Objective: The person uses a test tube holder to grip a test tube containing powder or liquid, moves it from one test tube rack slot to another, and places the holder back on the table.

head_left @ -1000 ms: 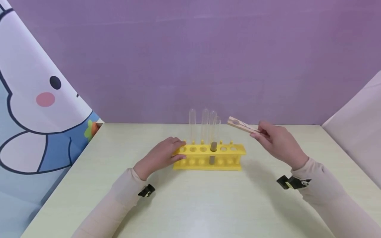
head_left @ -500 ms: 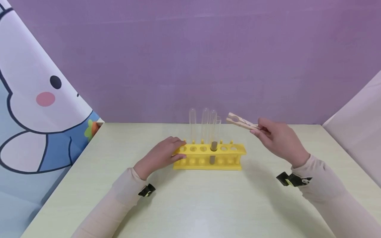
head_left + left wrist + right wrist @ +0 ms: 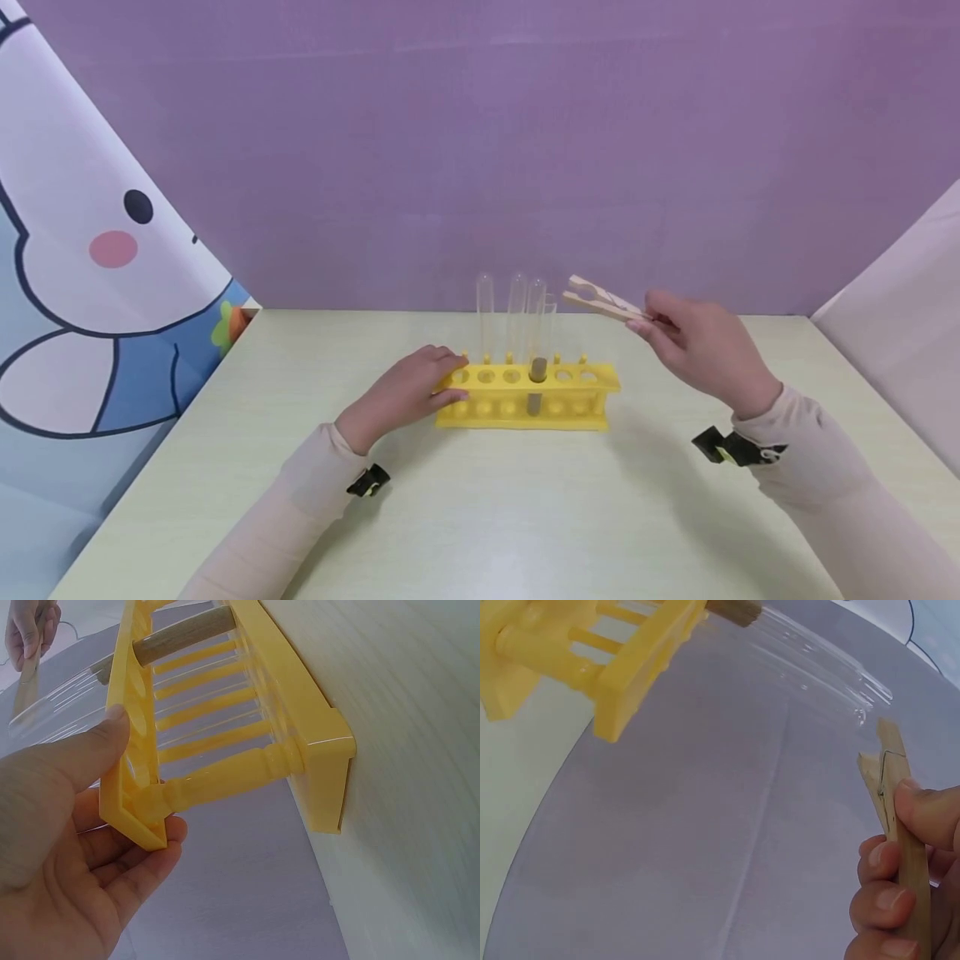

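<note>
My left hand (image 3: 405, 387) grips the left end of a yellow test tube rack (image 3: 525, 422), thumb on one side of its upper board and fingers on the other. Several clear test tubes (image 3: 486, 308) stand upside down along the rack's far side, rounded ends up. A grey-brown cylinder (image 3: 539, 367) passes through one hole of the upper board. To the right of the tubes, my right hand (image 3: 701, 346) holds a wooden test tube clamp (image 3: 912, 877) raised above the table. The clamp's jaws are spread apart, with nothing between them, and point toward the tubes.
The rack stands on a pale table (image 3: 480, 517) in front of a purple backdrop (image 3: 480, 150). A cartoon-printed cloth (image 3: 97, 333) hangs at the left and a white sheet (image 3: 915, 325) at the right. Black straps (image 3: 738, 447) sit on both wrists.
My right hand has lifted the test tube clamp slightly and moved it a little left, closer to the tubes. Its jaws have spread wider. The left hand and rack have stayed put.
</note>
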The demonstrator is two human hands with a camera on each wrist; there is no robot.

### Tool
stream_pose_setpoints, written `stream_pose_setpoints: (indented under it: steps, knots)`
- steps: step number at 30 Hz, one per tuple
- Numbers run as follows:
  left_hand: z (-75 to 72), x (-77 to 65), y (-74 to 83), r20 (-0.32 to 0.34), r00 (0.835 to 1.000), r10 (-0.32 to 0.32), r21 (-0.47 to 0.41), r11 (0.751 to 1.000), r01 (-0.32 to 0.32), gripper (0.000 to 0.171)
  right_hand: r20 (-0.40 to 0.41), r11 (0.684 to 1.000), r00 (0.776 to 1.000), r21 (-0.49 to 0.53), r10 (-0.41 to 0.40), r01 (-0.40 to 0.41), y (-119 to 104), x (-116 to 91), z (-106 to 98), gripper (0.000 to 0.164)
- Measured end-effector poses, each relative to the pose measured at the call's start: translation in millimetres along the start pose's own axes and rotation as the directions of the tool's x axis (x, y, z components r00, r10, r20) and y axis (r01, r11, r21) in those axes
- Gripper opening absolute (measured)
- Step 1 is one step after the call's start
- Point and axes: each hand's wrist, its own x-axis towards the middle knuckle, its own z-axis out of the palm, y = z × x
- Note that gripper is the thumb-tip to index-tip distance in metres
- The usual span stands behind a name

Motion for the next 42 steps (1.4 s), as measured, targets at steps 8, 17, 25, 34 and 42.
stream_pose_setpoints:
  steps: [8, 17, 25, 34, 42]
  knots:
    - [-0.4, 0.5, 0.8, 0.005, 1.0, -0.002, -0.002, 1.0, 0.002, 0.047, 0.008, 1.0, 1.0, 0.022, 0.002, -0.002, -6.9, 9.7, -6.9, 0.034]
    - [-1.5, -0.3, 1.5, 0.01, 1.0, -0.005, -0.017, 1.0, 0.006, 0.047, 0.056, 0.999, 0.998, 0.048, 0.004, -0.007, -12.7, 19.0, -10.7, 0.035]
    - [0.9, 0.1, -0.3, 0.007, 1.0, -0.002, -0.004, 1.0, 0.002, 0.047, 0.13, 0.998, 0.991, 0.049, 0.024, -0.031, -19.0, 27.1, -8.1, 0.036]
    - [0.8, -0.8, 1.0, 0.011, 1.0, -0.001, -0.013, 1.0, 0.002, 0.047, 0.172, 0.998, 0.985, 0.057, 0.025, -0.036, -21.0, 30.2, -5.7, 0.038]
    - [-0.4, -0.6, 1.3, 0.0, 1.0, 0.008, -0.009, 1.0, -0.008, 0.047, 0.225, 0.996, 0.974, 0.07, 0.039, -0.056, -26.1, 36.2, -10.4, 0.037]
